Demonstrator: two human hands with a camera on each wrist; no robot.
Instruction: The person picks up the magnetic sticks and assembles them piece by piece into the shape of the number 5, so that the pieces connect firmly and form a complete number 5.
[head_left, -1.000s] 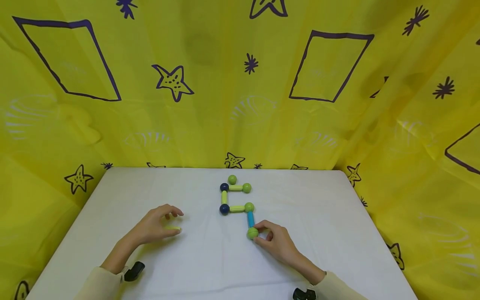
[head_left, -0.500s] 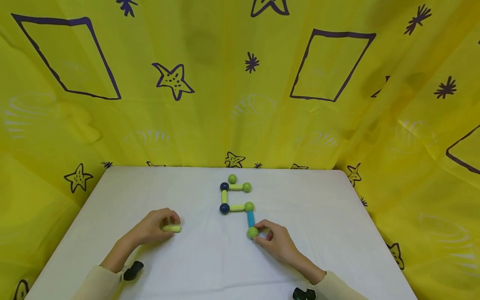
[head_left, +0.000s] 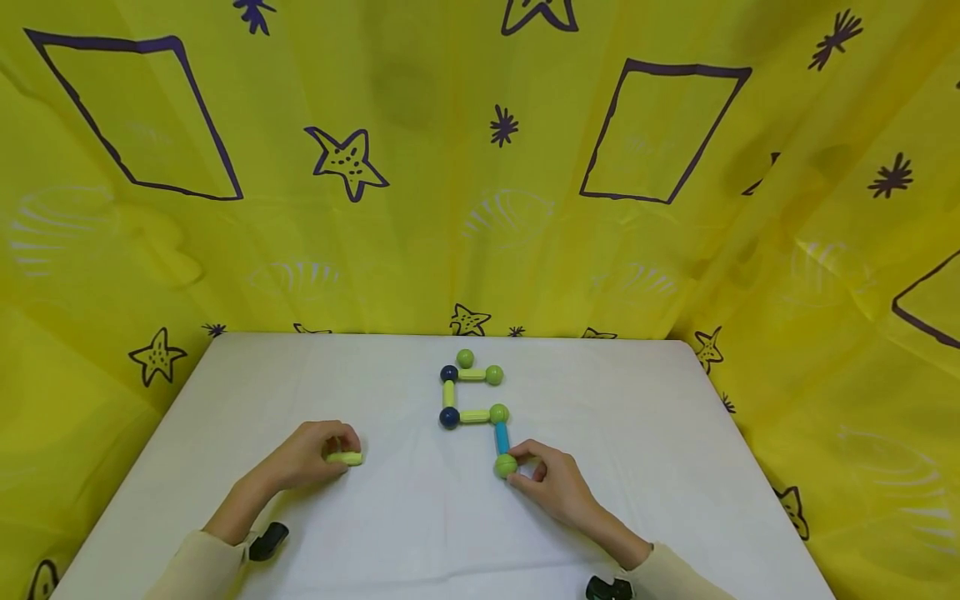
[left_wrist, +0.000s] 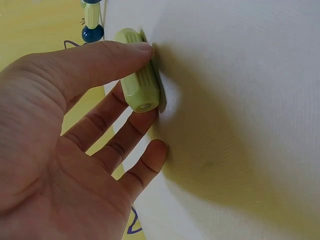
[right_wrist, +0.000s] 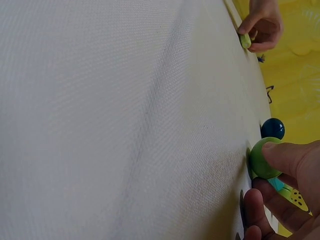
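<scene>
My left hand (head_left: 311,454) pinches a short yellow-green rod (left_wrist: 140,82) between thumb and fingers, low over the table at the left. With thumb and forefinger my right hand (head_left: 555,483) pinches a green ball (head_left: 506,466) at the near end of a blue rod (head_left: 502,438). That rod's far end meets another green ball (head_left: 498,413). From there a yellow-green rod (head_left: 475,416) runs left to a dark blue ball (head_left: 449,417). A further rod (head_left: 448,394) leads back to a second dark blue ball (head_left: 448,374), then one more rod (head_left: 472,375) reaches a green ball (head_left: 494,375).
A loose-looking green ball (head_left: 465,358) lies just behind the chain of rods and balls. White cloth covers the table (head_left: 390,533). A yellow patterned curtain (head_left: 435,233) hangs behind the table and along both sides.
My left fingers have closed onto the yellow-green rod, having been spread apart above it a second ago. The right hand and the chain of rods and balls stay put.
</scene>
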